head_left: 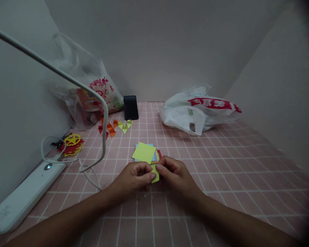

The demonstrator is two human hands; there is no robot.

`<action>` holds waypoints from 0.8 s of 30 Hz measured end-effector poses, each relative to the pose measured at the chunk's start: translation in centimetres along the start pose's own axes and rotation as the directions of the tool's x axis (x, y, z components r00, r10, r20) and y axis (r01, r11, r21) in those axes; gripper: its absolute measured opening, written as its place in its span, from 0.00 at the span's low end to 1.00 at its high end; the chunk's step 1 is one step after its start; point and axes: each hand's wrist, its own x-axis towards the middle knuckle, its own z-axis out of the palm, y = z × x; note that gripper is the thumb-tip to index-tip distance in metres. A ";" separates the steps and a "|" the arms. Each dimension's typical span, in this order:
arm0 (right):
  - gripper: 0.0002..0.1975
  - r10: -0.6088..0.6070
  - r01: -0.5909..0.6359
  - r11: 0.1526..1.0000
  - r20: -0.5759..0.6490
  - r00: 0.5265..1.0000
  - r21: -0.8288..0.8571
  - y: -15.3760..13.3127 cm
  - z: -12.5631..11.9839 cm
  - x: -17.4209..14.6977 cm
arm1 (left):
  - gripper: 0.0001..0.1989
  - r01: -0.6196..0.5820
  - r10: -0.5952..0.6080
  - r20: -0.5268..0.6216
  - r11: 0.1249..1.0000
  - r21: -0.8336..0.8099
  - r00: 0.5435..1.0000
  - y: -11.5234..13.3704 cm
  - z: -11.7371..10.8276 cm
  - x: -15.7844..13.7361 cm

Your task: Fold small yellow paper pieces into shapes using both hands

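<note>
Between my two hands is a small piece of yellow-green paper [155, 174], pinched from both sides. My left hand [137, 176] grips its left side between thumb and forefinger. At its upper right, my right hand [175, 173] pinches the edge with thumb and forefinger. Just beyond my fingers lies a stack of coloured paper squares, with a yellow-green sheet [144, 152] on top and blue, purple and red edges showing beneath. Farther back on the left sit several small folded paper pieces, orange [111, 130] and red, and some yellow ones [124, 127].
A black phone [131, 107] lies at the back near a clear plastic bag [92, 92]. On the right rests a white plastic bag [195, 109]. A white power bank [28, 192], a looping white cable [104, 127] and yellow cut-outs [72, 140] occupy the left side.
</note>
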 end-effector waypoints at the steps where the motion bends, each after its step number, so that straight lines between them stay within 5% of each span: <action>1: 0.13 0.015 -0.015 0.999 0.011 1.000 0.044 0.1 0.0 0.0 | 0.15 -0.009 0.009 -0.003 1.000 -0.001 1.000 0.0 -0.1 0.0; 7: 0.13 -0.040 0.045 0.998 0.117 0.992 -0.041 0.1 -0.4 0.4 | 0.16 -0.033 0.035 -0.018 0.997 0.074 0.999 0.1 -0.3 0.1; 14: 0.14 -0.062 0.060 0.997 -0.025 0.998 -0.057 0.3 -0.1 0.0 | 0.13 -0.083 0.087 -0.056 0.995 0.063 0.995 0.0 0.0 0.0; 21: 0.12 -0.072 0.075 0.995 -0.041 0.997 0.060 0.4 0.1 0.0 | 0.08 -0.287 0.309 -0.132 0.944 0.162 0.942 0.0 -0.3 -0.1; 24: 0.11 -0.140 0.140 0.990 -0.055 0.989 0.003 0.2 0.0 -0.1 | 0.08 -0.242 0.250 -0.122 0.967 0.077 0.961 0.3 -0.3 -0.2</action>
